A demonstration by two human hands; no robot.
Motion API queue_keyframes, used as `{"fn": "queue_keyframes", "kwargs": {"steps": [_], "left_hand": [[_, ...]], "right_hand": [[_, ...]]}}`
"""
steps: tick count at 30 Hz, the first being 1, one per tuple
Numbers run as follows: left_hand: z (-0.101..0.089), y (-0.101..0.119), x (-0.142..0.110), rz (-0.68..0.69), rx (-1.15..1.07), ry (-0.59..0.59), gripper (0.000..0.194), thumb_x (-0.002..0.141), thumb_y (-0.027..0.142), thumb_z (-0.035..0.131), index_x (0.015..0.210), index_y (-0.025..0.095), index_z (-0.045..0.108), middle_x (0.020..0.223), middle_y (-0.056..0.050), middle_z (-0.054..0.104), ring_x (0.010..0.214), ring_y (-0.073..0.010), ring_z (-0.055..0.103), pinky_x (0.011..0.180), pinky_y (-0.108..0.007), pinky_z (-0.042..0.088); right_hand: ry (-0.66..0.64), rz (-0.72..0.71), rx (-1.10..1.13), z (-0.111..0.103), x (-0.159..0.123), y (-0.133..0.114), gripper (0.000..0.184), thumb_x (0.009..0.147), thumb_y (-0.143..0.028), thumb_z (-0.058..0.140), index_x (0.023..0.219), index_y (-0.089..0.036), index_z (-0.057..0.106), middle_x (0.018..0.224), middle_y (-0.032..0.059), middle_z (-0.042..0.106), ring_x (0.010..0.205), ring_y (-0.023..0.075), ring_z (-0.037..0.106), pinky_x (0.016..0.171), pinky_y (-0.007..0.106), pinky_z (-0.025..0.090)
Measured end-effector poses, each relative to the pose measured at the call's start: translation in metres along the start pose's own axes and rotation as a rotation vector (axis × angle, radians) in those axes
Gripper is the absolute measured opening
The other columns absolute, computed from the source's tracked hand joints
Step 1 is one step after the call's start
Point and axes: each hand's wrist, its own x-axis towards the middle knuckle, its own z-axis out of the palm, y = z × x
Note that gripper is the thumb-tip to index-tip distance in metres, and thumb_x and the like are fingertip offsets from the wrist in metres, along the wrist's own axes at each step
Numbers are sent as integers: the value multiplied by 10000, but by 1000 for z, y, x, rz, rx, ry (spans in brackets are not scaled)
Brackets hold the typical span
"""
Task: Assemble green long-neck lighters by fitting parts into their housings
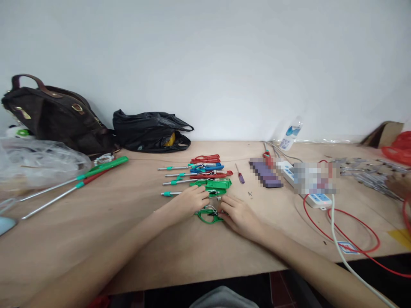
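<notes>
My left hand [190, 200] rests on the wooden table [135, 239] with its fingers curled over a green plastic handle piece [214, 186] that has a metal rod sticking out to the left. My right hand [236, 214] lies beside it, fingers closed on a small green part with wires [208, 214]. Behind the hands lie several more rod tools with red [205, 159], blue [207, 167] and green handles in a row.
A brown handbag [54, 113] and a black plastic bag [149, 130] stand at the back left. Two long green-handled rods [77, 179] lie left. A small screwdriver [239, 173], a white power strip [316, 199], red and white cables [349, 239] and a bottle [290, 133] lie right.
</notes>
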Motion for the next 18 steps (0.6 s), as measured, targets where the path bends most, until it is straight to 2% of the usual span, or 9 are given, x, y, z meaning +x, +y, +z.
{"fn": "queue_keyframes", "kwargs": {"steps": [4, 8, 11, 14, 18], "left_hand": [[-4, -3, -4, -31, -76, 56, 169, 916, 81, 487, 863, 151, 632, 880, -59, 621, 835, -201, 525, 724, -301, 402], [-12, -3, -13, -119, -284, 165, 207, 969, 155, 428, 957, 169, 634, 958, -59, 615, 880, -185, 538, 772, -291, 418], [-11, 3, -16, -74, -401, 179, 221, 980, 197, 418, 959, 179, 638, 929, -50, 619, 858, -177, 550, 739, -276, 425], [-7, 9, -15, -17, -384, 169, 235, 981, 205, 412, 927, 156, 635, 847, -54, 619, 790, -180, 547, 682, -275, 420], [-5, 12, -13, -11, -343, 179, 240, 980, 179, 400, 901, 146, 624, 842, -58, 613, 766, -172, 542, 670, -267, 417]], "right_hand": [[11, 20, -15, 0, 0, -3, 143, 887, -131, 522, 760, -195, 508, 842, 64, 563, 785, 201, 527, 667, 308, 432], [33, 16, 17, 0, 0, -2, 135, 883, -116, 517, 777, -195, 493, 849, 60, 554, 794, 201, 521, 679, 311, 431], [59, 8, 42, 2, 0, 0, 151, 879, -113, 517, 763, -199, 476, 825, 52, 543, 771, 200, 513, 654, 310, 425], [92, 1, 67, 4, -1, 2, 148, 885, -116, 505, 769, -202, 470, 808, 48, 535, 757, 200, 507, 640, 312, 425], [112, 5, 89, 5, -1, 3, 134, 887, -112, 486, 789, -202, 471, 807, 49, 535, 758, 202, 501, 644, 317, 428]]}}
